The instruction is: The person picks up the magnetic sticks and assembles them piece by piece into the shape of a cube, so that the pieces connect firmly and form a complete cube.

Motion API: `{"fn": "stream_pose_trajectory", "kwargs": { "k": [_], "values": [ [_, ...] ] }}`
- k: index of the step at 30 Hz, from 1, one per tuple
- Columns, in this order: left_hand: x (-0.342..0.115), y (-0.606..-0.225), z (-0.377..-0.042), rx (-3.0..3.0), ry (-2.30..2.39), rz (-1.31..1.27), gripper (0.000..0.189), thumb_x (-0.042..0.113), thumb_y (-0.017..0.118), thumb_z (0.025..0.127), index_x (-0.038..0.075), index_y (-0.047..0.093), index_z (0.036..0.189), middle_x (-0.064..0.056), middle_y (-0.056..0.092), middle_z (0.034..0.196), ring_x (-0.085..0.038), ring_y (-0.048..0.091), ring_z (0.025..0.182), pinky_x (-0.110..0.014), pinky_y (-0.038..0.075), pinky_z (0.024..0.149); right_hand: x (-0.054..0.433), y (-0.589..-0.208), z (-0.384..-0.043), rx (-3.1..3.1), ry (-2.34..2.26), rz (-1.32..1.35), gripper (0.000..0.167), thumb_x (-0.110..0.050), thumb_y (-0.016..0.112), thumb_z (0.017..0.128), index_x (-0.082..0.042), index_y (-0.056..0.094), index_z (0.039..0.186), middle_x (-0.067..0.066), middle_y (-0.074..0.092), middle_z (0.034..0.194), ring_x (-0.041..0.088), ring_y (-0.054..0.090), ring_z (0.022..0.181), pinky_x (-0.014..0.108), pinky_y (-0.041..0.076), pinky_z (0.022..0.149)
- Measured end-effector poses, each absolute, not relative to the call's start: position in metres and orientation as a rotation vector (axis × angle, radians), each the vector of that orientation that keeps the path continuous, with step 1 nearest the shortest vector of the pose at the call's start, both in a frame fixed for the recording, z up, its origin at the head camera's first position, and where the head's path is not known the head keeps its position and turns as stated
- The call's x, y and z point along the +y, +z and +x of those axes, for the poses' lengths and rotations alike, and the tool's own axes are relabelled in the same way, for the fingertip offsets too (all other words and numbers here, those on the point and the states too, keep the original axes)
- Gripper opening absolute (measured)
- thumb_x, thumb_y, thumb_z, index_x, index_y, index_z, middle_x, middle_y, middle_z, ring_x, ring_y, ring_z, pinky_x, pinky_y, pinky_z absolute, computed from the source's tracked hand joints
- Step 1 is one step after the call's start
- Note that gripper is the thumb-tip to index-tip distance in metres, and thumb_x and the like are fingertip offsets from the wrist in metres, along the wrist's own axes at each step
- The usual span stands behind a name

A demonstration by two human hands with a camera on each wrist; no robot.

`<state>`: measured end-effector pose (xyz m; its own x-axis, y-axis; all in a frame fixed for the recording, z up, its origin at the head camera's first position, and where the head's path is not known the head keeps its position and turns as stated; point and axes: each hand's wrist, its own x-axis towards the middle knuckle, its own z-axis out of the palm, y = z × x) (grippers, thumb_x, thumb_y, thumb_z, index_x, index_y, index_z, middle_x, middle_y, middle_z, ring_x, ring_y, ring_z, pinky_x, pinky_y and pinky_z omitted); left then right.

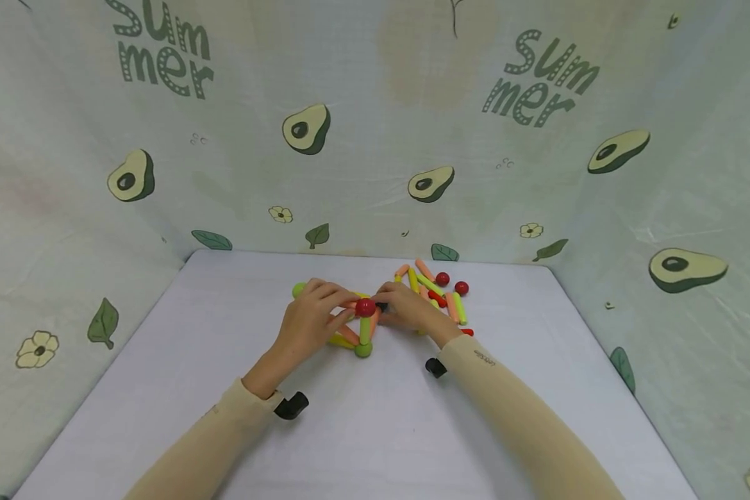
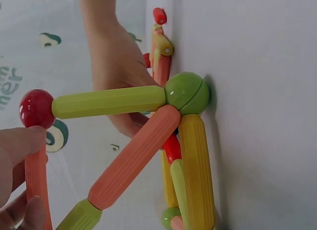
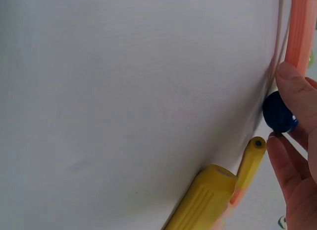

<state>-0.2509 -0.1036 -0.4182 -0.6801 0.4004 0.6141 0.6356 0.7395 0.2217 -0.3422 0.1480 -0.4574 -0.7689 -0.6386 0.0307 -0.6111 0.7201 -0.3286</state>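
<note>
A construction of ribbed plastic rods and balls stands on the table. Its red ball (image 1: 365, 307) tops a lime rod (image 2: 109, 101) that rises from a green ball (image 2: 188, 93) at the tabletop. My left hand (image 1: 309, 316) pinches a coral rod (image 2: 36, 173) just below the red ball in the left wrist view. A second coral rod (image 2: 133, 158) and a yellow rod (image 2: 196, 170) also meet the green ball. On the construction's other side, my right hand (image 1: 406, 309) grips a dark blue ball (image 3: 277, 112) between thumb and fingers, with another coral rod (image 3: 300, 31) at the thumb tip.
Loose rods in lime, coral, yellow and red lie behind and right of my right hand, among them a lime rod (image 1: 460, 308). Two red balls, one (image 1: 442, 278) farther back, lie beside them. A printed cloth wall (image 1: 362, 229) closes the table's back edge.
</note>
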Motion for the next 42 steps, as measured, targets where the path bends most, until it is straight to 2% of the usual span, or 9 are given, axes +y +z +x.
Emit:
{"fn": "stream_pose_trajectory", "kwargs": {
  "k": [8,13,16,22,27,34,38,42],
  "values": [
    [-0.114,-0.418,-0.252,-2.425,-0.608,-0.872,0.031,0.019,0.089,0.088,0.018,0.078,0.117,0.001,0.074,0.114,-0.021,0.058,0.114,-0.038,0.058,0.091,0.153,-0.463,-0.332,2.911,-0.409,-1.039,0.043,-0.029,0.082,0.096,-0.015,0.074,0.136,0.009,0.065,0.121,0.022,0.061,0.104,0.034,0.056,0.094],
    [-0.122,-0.419,-0.252,-2.434,-0.668,-0.92,0.044,0.03,0.095,0.082,0.017,0.076,0.119,0.0,0.072,0.118,-0.022,0.056,0.119,-0.044,0.055,0.101,0.158,-0.465,-0.322,2.968,-0.382,-0.999,0.043,-0.033,0.084,0.093,-0.016,0.077,0.131,0.007,0.064,0.111,0.019,0.056,0.096,0.03,0.052,0.083],
    [-0.123,-0.419,-0.252,-2.431,-0.686,-0.918,0.049,0.034,0.098,0.078,0.017,0.076,0.118,0.0,0.071,0.119,-0.023,0.055,0.12,-0.044,0.055,0.102,0.159,-0.466,-0.315,2.998,-0.392,-0.957,0.043,-0.035,0.086,0.091,-0.015,0.078,0.128,0.005,0.064,0.106,0.018,0.055,0.092,0.028,0.049,0.077],
    [-0.127,-0.422,-0.255,-2.397,-0.714,-0.913,0.051,0.022,0.1,0.075,0.014,0.074,0.118,-0.003,0.069,0.125,-0.027,0.053,0.126,-0.048,0.051,0.108,0.157,-0.463,-0.295,3.024,-0.415,-0.871,0.042,-0.035,0.089,0.089,-0.012,0.08,0.122,0.006,0.068,0.106,0.019,0.056,0.091,0.031,0.051,0.077],
    [-0.13,-0.427,-0.257,-2.387,-0.768,-0.895,0.049,0.017,0.097,0.079,0.013,0.075,0.123,-0.007,0.066,0.134,-0.029,0.052,0.127,-0.049,0.052,0.105,0.152,-0.462,-0.277,3.041,-0.437,-0.802,0.042,-0.037,0.09,0.087,-0.01,0.08,0.118,0.006,0.07,0.104,0.017,0.057,0.087,0.03,0.053,0.075],
    [-0.134,-0.432,-0.259,-2.357,-0.865,-0.918,0.051,0.013,0.095,0.081,0.013,0.074,0.128,-0.006,0.066,0.136,-0.026,0.057,0.123,-0.046,0.055,0.101,0.144,-0.463,-0.261,3.027,-0.546,-0.708,0.043,-0.038,0.091,0.086,-0.008,0.08,0.116,0.005,0.071,0.101,0.014,0.058,0.082,0.028,0.055,0.074],
    [-0.135,-0.434,-0.258,-2.342,-0.872,-0.935,0.052,0.011,0.094,0.081,0.013,0.074,0.129,-0.005,0.066,0.137,-0.023,0.058,0.122,-0.043,0.058,0.097,0.15,-0.46,-0.256,2.932,-0.641,-0.739,0.044,-0.038,0.087,0.09,-0.009,0.077,0.122,0.002,0.07,0.101,0.014,0.059,0.084,0.03,0.055,0.076],
    [-0.135,-0.433,-0.256,-2.348,-0.888,-0.947,0.052,0.01,0.093,0.082,0.012,0.072,0.13,-0.007,0.067,0.138,-0.022,0.059,0.12,-0.039,0.061,0.092,0.174,-0.451,-0.261,2.854,-0.735,-0.772,0.036,-0.027,0.079,0.098,-0.009,0.073,0.13,0.003,0.072,0.107,0.018,0.064,0.091,0.036,0.057,0.081]
  ]
}}
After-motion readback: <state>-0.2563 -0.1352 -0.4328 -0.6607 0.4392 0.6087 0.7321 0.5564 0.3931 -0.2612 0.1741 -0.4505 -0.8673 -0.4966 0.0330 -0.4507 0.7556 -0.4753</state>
